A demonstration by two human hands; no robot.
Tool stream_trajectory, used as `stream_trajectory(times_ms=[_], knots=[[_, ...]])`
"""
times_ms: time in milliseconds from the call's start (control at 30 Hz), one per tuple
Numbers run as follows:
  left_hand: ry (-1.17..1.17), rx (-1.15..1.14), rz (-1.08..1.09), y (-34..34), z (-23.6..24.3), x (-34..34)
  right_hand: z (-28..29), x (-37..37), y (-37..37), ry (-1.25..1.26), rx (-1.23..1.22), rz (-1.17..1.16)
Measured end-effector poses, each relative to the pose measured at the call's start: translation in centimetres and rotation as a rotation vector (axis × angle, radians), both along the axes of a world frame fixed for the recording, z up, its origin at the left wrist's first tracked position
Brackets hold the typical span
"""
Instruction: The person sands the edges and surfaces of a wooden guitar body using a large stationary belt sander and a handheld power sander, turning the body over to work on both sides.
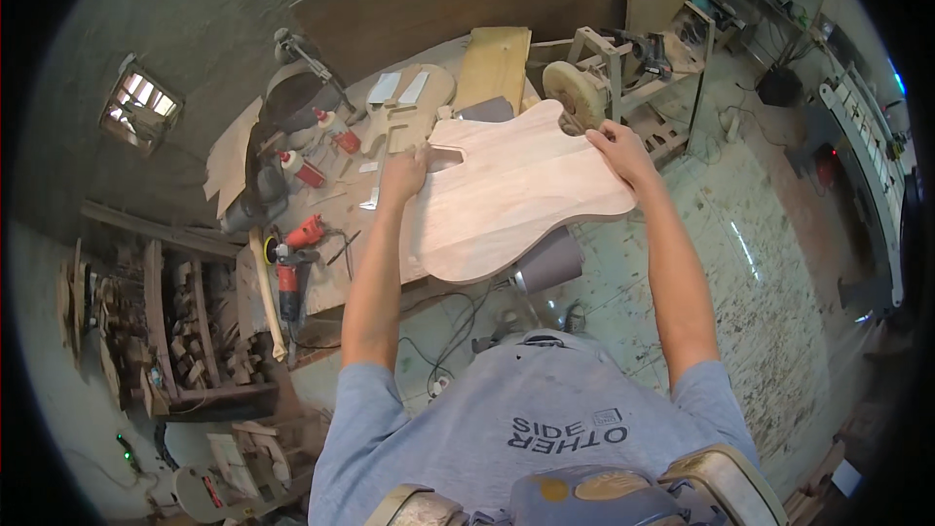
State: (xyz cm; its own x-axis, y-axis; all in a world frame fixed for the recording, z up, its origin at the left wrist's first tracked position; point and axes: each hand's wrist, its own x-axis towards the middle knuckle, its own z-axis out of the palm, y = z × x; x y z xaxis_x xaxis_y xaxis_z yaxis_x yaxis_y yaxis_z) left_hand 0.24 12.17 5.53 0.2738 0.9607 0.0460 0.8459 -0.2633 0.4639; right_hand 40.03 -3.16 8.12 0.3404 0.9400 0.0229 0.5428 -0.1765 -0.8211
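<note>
A pale wooden electric guitar body (pixel 526 190) lies flat in front of me, held in both hands. My left hand (pixel 404 173) is closed on its left edge, beside the neck-pocket cutout. My right hand (pixel 621 153) grips the far right edge near the cutaway, thumb on top. Below the guitar body, a grey abrasive-looking roller (pixel 552 261) sticks out on the near side. Another grey piece (pixel 487 109) shows past the far edge; whether the two are one part is hidden by the wood.
On the workbench (pixel 336 278) at left are glue bottles (pixel 338 130), a red power tool (pixel 288 278) and a guitar-shaped template (pixel 404 122). A round wheel (pixel 573 95) stands beyond the wood. Cables (pixel 458 331) trail across the floor. A wood-scrap rack (pixel 190 326) stands left.
</note>
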Motion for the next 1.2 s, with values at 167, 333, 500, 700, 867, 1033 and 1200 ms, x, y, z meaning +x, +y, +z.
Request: stream_trajectory(times_ms=[167,333,500,700,867,1033,1200], knots=[[0.013,-0.069,-0.02,-1.2,1.6,5.2,-1.2,4.4,-1.5,0.054,0.034,-0.03],[-0.042,0.101,-0.096,0.0,-2.0,8.5,-2.2,9.0,-2.2,-0.028,0.033,-0.014],[-0.038,0.067,-0.096,-0.5,-2.3,13.4,-2.2,13.1,-3.3,-0.004,0.094,0.007],[-0.062,0.047,-0.086,-1.5,-1.4,17.1,-2.0,16.1,-3.2,0.018,0.03,-0.029],[-0.065,0.085,-0.077,-1.1,-2.3,17.1,-1.7,16.1,-2.8,-0.001,0.019,-0.013],[-0.094,0.069,-0.083,0.0,-2.7,15.7,-0.7,14.3,-3.0,-0.002,0.02,0.003],[-0.148,0.037,-0.099,0.2,-2.6,15.2,-1.6,14.8,-2.8,0.009,0.02,0.028]])
